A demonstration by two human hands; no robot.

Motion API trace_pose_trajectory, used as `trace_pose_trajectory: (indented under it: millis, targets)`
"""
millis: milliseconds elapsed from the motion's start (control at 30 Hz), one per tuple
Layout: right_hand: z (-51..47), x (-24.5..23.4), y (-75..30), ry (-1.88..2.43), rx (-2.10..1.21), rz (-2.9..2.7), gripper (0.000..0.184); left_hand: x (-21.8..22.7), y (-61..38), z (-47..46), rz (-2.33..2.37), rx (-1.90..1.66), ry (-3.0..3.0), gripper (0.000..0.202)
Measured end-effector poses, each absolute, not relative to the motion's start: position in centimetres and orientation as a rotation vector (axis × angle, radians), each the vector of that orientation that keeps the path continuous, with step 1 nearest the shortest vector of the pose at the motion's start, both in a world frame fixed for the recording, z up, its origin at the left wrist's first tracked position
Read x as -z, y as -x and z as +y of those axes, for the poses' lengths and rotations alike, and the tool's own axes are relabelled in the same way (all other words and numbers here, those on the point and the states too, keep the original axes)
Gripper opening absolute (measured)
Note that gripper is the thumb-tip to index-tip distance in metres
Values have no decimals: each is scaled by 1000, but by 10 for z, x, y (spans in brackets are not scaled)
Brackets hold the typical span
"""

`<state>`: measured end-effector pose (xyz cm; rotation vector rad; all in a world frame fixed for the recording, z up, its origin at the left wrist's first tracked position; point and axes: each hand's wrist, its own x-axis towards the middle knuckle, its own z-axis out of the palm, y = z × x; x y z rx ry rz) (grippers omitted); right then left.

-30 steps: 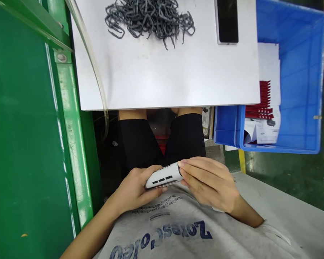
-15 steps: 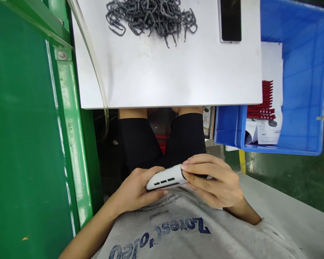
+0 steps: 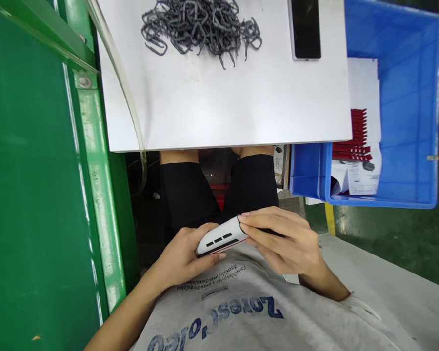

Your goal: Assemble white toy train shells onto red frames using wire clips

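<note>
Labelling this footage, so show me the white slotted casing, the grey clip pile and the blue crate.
White slotted casing [image 3: 225,230]: head view, top face beside the slots.
Grey clip pile [image 3: 201,29]: head view, middle of the pile.
Blue crate [image 3: 406,97]: head view, inner wall.

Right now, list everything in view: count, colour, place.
casing: one, white with black slots, between both hands
clips: many, dark grey, heaped on board
board: one, white, beyond the hands
phone: one, black, on board's right
bin: one, blue, right of board
strips: several, red, in bin
papers: several, white, in bin
tube: one, clear, along board's left edge
frame: one, green, far left
shirt: one, grey, on the person
left hand: one, bare, gripping casing
right hand: one, bare, gripping casing's end
</note>
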<state>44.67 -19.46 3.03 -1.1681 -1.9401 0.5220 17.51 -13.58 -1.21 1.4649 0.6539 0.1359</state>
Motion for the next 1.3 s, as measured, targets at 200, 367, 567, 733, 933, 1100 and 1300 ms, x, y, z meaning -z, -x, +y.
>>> trace_pose_trajectory:
  millis: [200,367,567,733,933,1100,1300]
  targets:
    - [-204,-27,-439,1223,-565,-1806,49,15,-171,-137,695,-195,-1577,37]
    - [-201,-24,-438,1171,-711,-1684,43,17,-168,-137,695,-195,-1623,37]
    - [-201,-27,-430,1241,-599,-1636,41,18,-167,-139,701,-224,-1647,38]
    - [-200,-32,-432,1241,-579,-1771,43,16,-166,-137,697,-240,-1635,36]
    - [-199,-36,-441,1194,-463,-1965,44,16,-168,-139,673,-220,-1629,37]
    - [-202,-38,-443,1261,-338,-2114,30,20,-167,-144,701,-244,-1686,39]
    - [-204,-28,-443,1185,-151,-2212,28,15,-167,-138,693,-105,-1617,36]
